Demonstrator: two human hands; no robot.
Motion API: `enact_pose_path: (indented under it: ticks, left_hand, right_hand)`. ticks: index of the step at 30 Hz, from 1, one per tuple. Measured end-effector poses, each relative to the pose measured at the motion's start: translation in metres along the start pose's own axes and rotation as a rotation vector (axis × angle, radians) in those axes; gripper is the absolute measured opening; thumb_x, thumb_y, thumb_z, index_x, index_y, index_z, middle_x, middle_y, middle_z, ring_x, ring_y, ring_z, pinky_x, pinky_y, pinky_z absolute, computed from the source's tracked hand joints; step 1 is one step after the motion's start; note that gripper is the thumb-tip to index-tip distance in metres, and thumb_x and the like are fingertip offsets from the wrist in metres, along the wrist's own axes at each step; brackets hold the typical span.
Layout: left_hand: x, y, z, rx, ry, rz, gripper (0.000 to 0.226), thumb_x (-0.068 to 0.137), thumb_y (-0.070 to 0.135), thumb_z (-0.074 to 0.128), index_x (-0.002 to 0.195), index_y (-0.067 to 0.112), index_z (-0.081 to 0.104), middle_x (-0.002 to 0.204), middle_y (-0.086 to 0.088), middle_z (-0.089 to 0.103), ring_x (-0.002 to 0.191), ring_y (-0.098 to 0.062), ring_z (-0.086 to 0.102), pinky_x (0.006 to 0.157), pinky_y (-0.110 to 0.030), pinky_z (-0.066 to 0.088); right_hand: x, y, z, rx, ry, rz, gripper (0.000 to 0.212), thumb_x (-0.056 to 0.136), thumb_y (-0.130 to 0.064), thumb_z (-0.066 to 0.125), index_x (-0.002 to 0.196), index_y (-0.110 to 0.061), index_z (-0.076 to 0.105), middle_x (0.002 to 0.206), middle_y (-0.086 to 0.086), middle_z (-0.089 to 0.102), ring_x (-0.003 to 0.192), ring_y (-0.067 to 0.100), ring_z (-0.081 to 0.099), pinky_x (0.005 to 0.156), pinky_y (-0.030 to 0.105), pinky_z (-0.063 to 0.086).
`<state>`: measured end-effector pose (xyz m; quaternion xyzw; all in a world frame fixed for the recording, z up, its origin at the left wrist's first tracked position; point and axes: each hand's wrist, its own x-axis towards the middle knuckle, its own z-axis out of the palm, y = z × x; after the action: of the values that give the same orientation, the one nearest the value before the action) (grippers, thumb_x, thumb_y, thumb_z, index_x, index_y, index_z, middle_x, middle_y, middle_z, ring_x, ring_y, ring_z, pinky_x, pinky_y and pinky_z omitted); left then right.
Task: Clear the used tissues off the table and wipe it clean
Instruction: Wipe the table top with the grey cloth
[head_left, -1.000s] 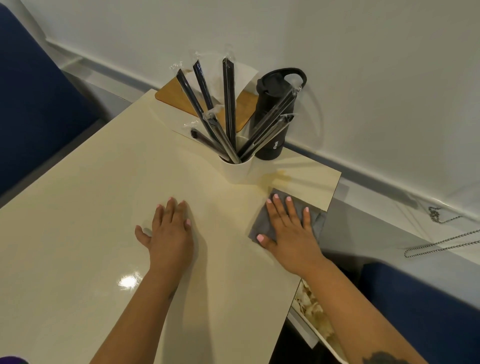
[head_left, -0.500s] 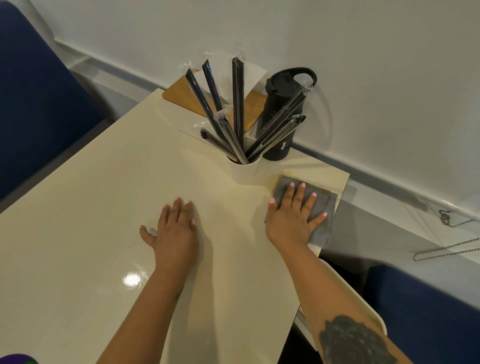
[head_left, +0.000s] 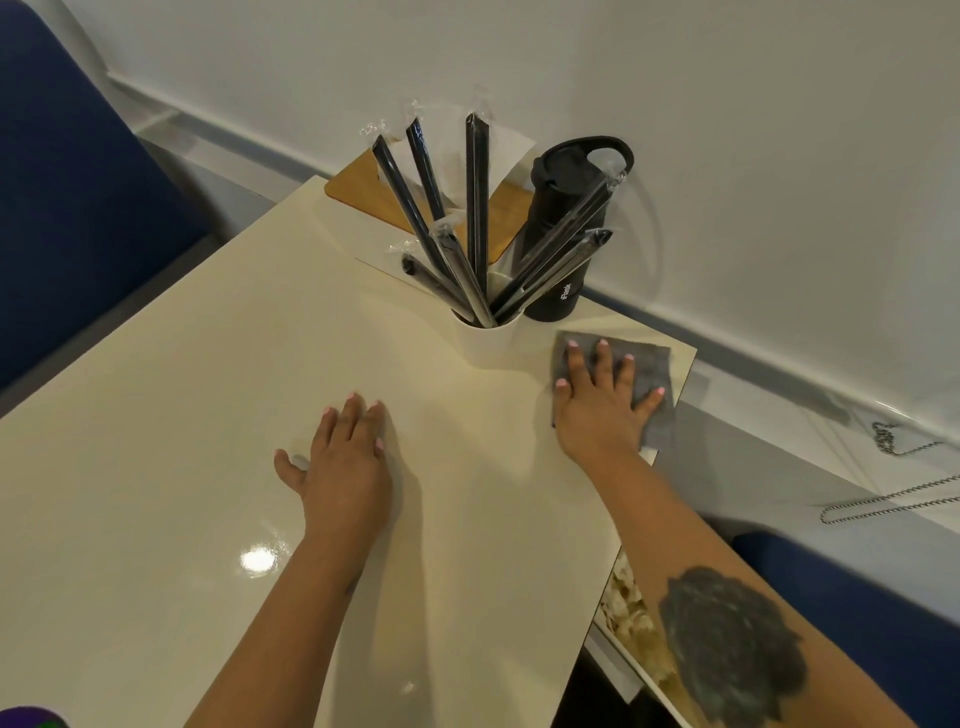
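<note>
**A:** Start with the surface — a glossy cream table (head_left: 182, 467), a bright lamp glare sitting on it near the left forearm. White wall behind, a grey skirting strip along the bottom of it, and dark blue upholstery at the far left and the lower right.

**B:** And the far corner is busy. A white cup (head_left: 485, 340) stuffed with black wrapped straws (head_left: 477, 208) fanning out, a black flask (head_left: 561, 234) just behind it with its carry loop up, and a wooden board (head_left: 353, 182) tucked at the table's back edge under a white sheet.

**A:** Off the table on the right, a beaded chain (head_left: 883, 506) lies across the pale ledge. Below the table's right edge there's a white container (head_left: 631, 623) with crumpled pale stuff inside; I can't say exactly what it is.

**B:** Now the cloth (head_left: 652, 371) — grey, flat, roughly square, felt-like in texture. It's lying on the far right corner, just beside the cup, its outer edge hanging slightly past the table edge.

**A:** The right hand (head_left: 597, 410) is on top of it, palm down, fingers spread wide and straight, pressing it to the surface. No pinch, no curl.

**B:** The left hand (head_left: 345, 462) lies flat on bare tabletop, well apart from the cloth, fingers close together, thumb out to the side.
</note>
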<state>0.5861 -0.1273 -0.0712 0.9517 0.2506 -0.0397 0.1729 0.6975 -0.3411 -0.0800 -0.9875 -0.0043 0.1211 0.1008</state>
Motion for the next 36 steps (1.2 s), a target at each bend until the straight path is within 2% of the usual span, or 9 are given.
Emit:
enact_pose_path:
  ticks: [4,11,14,18,20,23,26,32,36]
  left_hand:
    - [-0.001,0.000,0.000,-0.012,0.006,-0.001,0.047,0.099,0.018,0.029,0.144,0.031,0.032,0.156,0.009,0.018,0.144,-0.012,0.010,0.108,-0.057,-0.002]
    - [0.001,0.001,-0.002,-0.013,-0.006,-0.012,0.047,0.099,0.018,0.029,0.144,0.032,0.033,0.155,0.011,0.018,0.144,-0.011,0.010,0.109,-0.057,-0.001]
    - [0.000,0.001,-0.001,-0.016,0.000,-0.009,0.047,0.099,0.017,0.029,0.144,0.032,0.033,0.155,0.010,0.018,0.144,-0.011,0.011,0.109,-0.057,-0.002]
    - [0.000,0.001,-0.001,-0.022,0.017,-0.009,0.047,0.099,0.016,0.030,0.143,0.032,0.035,0.155,0.010,0.020,0.144,-0.012,0.012,0.109,-0.056,-0.001]
    - [0.000,0.001,-0.001,-0.025,0.022,-0.007,0.047,0.098,0.015,0.031,0.142,0.032,0.036,0.155,0.010,0.021,0.143,-0.012,0.013,0.109,-0.056,0.000]
    - [0.000,0.000,-0.001,-0.018,0.019,-0.012,0.047,0.099,0.016,0.030,0.142,0.033,0.035,0.155,0.011,0.021,0.143,-0.011,0.013,0.109,-0.056,-0.001]
    - [0.000,0.000,0.000,-0.014,0.024,-0.013,0.047,0.099,0.016,0.030,0.142,0.033,0.035,0.155,0.011,0.021,0.143,-0.012,0.013,0.109,-0.056,-0.001]
    - [0.001,-0.003,-0.001,0.005,0.028,0.000,0.049,0.098,0.013,0.032,0.142,0.034,0.035,0.154,0.011,0.022,0.143,-0.012,0.015,0.108,-0.057,0.001]
    - [0.002,-0.005,-0.003,0.019,0.014,0.010,0.051,0.097,0.010,0.031,0.141,0.035,0.036,0.154,0.011,0.022,0.143,-0.012,0.016,0.108,-0.056,0.001]
  right_hand:
    - [-0.023,0.005,0.006,-0.035,0.030,-0.183,0.050,0.101,-0.041,0.018,0.149,-0.038,0.005,0.159,-0.005,-0.001,0.146,0.023,-0.010,0.113,0.059,-0.010]
    - [0.007,0.020,-0.004,-0.010,-0.022,0.023,0.053,0.100,-0.041,0.020,0.150,-0.037,0.002,0.159,-0.001,-0.008,0.145,0.028,-0.013,0.108,0.065,-0.011]
    - [0.006,-0.002,0.000,-0.035,-0.017,-0.131,0.052,0.100,-0.043,0.017,0.149,-0.039,0.001,0.159,-0.001,-0.006,0.145,0.028,-0.012,0.107,0.065,-0.014]
    - [-0.040,0.006,0.012,-0.028,0.003,-0.329,0.061,0.088,-0.053,-0.005,0.147,-0.044,0.005,0.159,-0.007,0.003,0.146,0.021,-0.010,0.111,0.054,-0.016]
    - [-0.046,0.025,0.011,-0.021,0.011,-0.290,0.062,0.087,-0.052,-0.007,0.147,-0.044,0.009,0.159,-0.009,0.004,0.146,0.018,-0.010,0.111,0.052,-0.016]
    - [-0.019,0.038,0.002,-0.053,-0.006,-0.160,0.050,0.098,-0.045,0.006,0.148,-0.041,0.008,0.159,-0.006,-0.002,0.146,0.021,-0.010,0.112,0.058,-0.011]
    - [0.005,0.018,0.001,-0.050,-0.029,-0.123,0.049,0.101,-0.041,0.014,0.149,-0.040,0.002,0.159,-0.005,-0.010,0.145,0.026,-0.014,0.110,0.063,-0.012]
    - [-0.050,0.016,0.016,-0.074,-0.011,-0.373,0.060,0.087,-0.053,-0.007,0.146,-0.047,0.002,0.159,-0.010,0.000,0.145,0.020,-0.011,0.110,0.055,-0.015]
    - [-0.041,0.038,0.009,-0.093,-0.021,-0.240,0.059,0.088,-0.055,-0.004,0.147,-0.046,0.002,0.159,-0.008,-0.004,0.145,0.020,-0.013,0.111,0.057,-0.013]
